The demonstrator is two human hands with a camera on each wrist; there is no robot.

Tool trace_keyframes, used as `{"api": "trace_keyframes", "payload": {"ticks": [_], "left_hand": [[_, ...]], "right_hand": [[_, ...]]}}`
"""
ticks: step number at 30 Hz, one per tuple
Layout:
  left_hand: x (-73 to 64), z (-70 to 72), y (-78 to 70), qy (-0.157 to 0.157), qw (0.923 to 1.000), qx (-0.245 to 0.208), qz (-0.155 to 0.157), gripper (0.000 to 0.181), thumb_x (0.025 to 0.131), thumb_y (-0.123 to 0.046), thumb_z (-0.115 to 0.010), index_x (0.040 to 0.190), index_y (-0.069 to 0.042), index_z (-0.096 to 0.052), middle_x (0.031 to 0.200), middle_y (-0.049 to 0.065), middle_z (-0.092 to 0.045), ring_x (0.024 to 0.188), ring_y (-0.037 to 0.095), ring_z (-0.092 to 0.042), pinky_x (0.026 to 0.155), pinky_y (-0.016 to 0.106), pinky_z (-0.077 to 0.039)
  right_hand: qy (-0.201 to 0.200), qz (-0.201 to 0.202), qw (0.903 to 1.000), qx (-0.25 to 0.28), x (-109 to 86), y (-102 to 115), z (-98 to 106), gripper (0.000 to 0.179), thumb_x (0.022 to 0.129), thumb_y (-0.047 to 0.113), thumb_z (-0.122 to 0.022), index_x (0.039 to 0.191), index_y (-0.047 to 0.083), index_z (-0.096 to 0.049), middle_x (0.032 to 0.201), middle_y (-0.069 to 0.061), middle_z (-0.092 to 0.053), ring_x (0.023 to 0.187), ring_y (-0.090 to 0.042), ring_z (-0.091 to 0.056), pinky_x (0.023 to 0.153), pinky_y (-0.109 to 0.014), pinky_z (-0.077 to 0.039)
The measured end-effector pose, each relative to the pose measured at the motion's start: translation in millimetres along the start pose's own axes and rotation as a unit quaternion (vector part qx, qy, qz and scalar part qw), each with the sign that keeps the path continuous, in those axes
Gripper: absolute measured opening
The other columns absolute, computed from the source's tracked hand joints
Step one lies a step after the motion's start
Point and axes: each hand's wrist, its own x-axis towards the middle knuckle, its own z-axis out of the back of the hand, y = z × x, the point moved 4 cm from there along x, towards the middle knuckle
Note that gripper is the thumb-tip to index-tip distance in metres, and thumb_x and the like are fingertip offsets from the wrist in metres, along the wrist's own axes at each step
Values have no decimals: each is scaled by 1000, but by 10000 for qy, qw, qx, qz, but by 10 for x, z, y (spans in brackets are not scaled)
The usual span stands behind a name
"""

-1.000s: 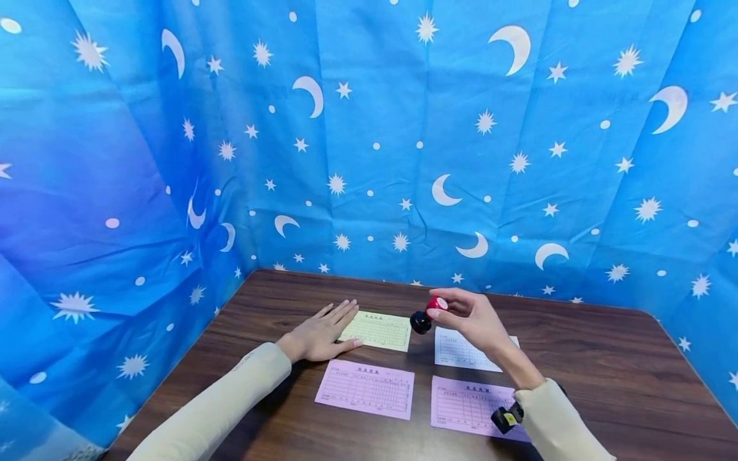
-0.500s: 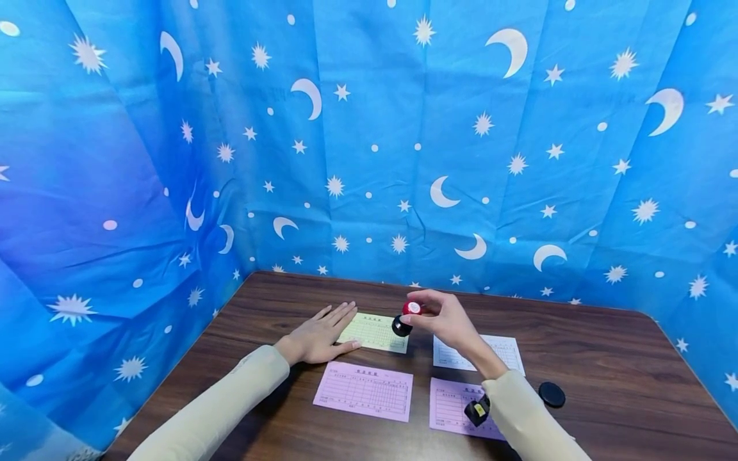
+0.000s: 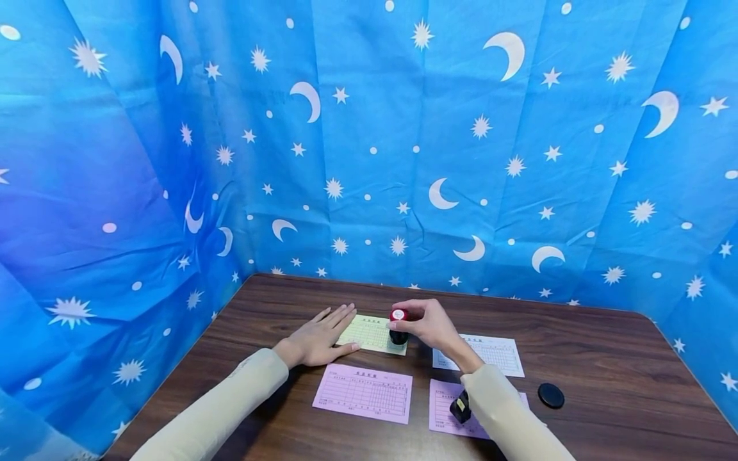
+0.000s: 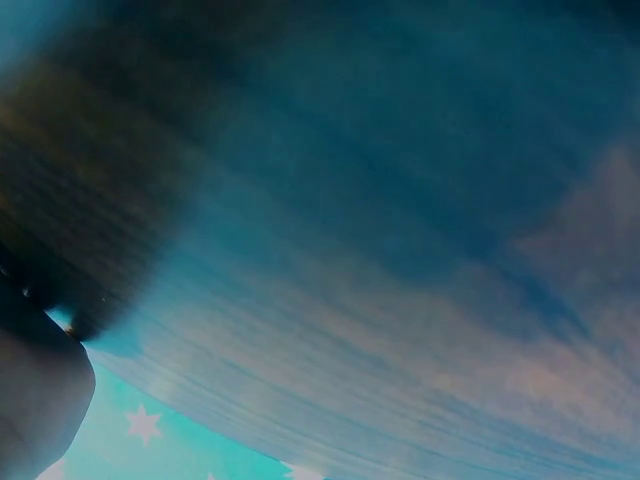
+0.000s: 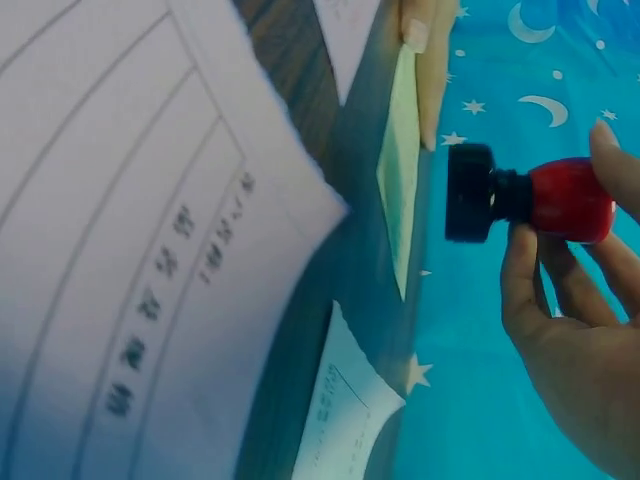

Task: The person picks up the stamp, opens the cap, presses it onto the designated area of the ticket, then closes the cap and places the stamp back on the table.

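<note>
Right hand [image 3: 429, 325]: fingers curled, pinching the stamp [image 5: 513, 196] by its knob. Knob red, glossy, rounded, with a pale round label on top; below it a narrow black neck and a broad, flat black base. Stamp over the right part of the yellow slip [image 3: 369, 334]; right wrist view shows a gap between base and paper.

Left hand [image 3: 316, 339]: not grasping, laid flat, fingers straight, thumb out, at the left end of the same slip. Left wrist view mostly blurred.

Nearest, left pink slip [image 3: 363, 394]: thin, oblong, ruled in a printed grid. White slip [image 3: 500, 356] and right pink slip [image 3: 442, 398] partly hidden by the right arm. Black disc [image 3: 551, 396] beyond, round and flat.

Surface [image 3: 605, 365]: dark brown, wood-grained, rounded corner. Blue cloth [image 3: 369, 115] behind, creased, printed with white moons and stars.
</note>
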Motion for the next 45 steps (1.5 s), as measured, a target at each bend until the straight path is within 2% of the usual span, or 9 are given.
{"api": "trace_keyframes", "payload": {"ticks": [5,14,23,32,39,45], "left_hand": [[-20,51,-33,-10,10000,-12,-31,90,104,-75,-30,170,-15,-16,179,4,-13,167,24,-15,136,52,-15],[-32,74,-49,60,10000,36,-52,93,103,-77,-26,170,-15,-14,179,5,-12,167,24,-14,136,52,-14],[-14,70,-54,14,10000,68,-53,93,103,-79,-25,171,-16,-14,179,4,-12,167,24,-14,136,51,-15],[-6,17,-7,-13,10000,-5,-18,92,103,-77,-28,171,-16,-14,179,3,-11,167,24,-14,136,50,-14],[-2,30,4,-106,9999,72,-52,91,104,-75,-31,170,-14,-17,179,5,-14,167,25,-16,136,52,-15],[-4,11,-5,-35,10000,33,-32,92,103,-77,-28,171,-16,-15,179,4,-12,167,25,-15,136,51,-15]], "right_hand": [[80,-118,9999,56,21,-13,-66,46,88,22,-87,129,6,-75,122,-11,-78,103,-18,-72,95,-39,-62],[125,-217,9995,185,35,-45,-157,48,88,20,-87,132,8,-74,122,-11,-79,107,-18,-74,93,-36,-62],[39,-228,9997,63,23,-66,-157,42,86,19,-88,125,5,-78,115,-11,-81,101,-16,-74,91,-38,-62],[45,-51,10000,-5,41,-49,-194,39,87,17,-87,123,3,-78,112,-11,-81,94,-11,-72,81,-26,-59],[46,-107,9999,72,46,-49,-198,40,87,17,-87,123,4,-78,109,-10,-82,93,-12,-73,82,-29,-60],[130,-203,9996,126,38,-53,-185,39,87,16,-87,122,4,-78,107,-10,-82,94,-13,-75,83,-31,-62]]}}
